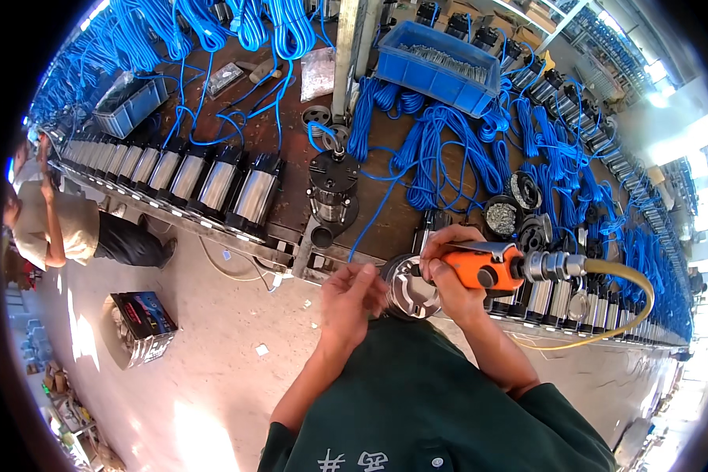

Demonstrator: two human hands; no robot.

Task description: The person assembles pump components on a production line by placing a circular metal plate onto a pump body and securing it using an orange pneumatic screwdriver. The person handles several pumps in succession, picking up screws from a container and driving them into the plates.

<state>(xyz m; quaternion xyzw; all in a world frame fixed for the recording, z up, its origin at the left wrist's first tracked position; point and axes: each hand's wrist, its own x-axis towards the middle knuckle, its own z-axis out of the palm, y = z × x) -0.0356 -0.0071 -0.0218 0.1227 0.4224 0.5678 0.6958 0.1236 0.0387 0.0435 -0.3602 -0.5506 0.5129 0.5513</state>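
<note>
An orange air-powered driver (pixel 480 269) is gripped in my right hand (pixel 458 287), its short dark tip pointing left over a round metal motor end (pixel 411 293). The round piece stands in front of my body at the bench edge, its pale top face partly covered by the hand and tool. My left hand (pixel 350 303) is beside its left rim, thumb and fingers bent together; whatever they pinch is too small or blurred to make out. Behind, an upright black-and-silver pump (pixel 334 189) stands on the bench edge with a blue cable at its top.
A yellowish air hose (pixel 641 287) loops from the driver to the right. Silver motors (pixel 256 193) line the bench edge. Behind lie blue cable coils (pixel 448 153), a blue bin of metal parts (pixel 436 71) and a bowl of small fasteners (pixel 500 216). Another person (pixel 63 220) is at left.
</note>
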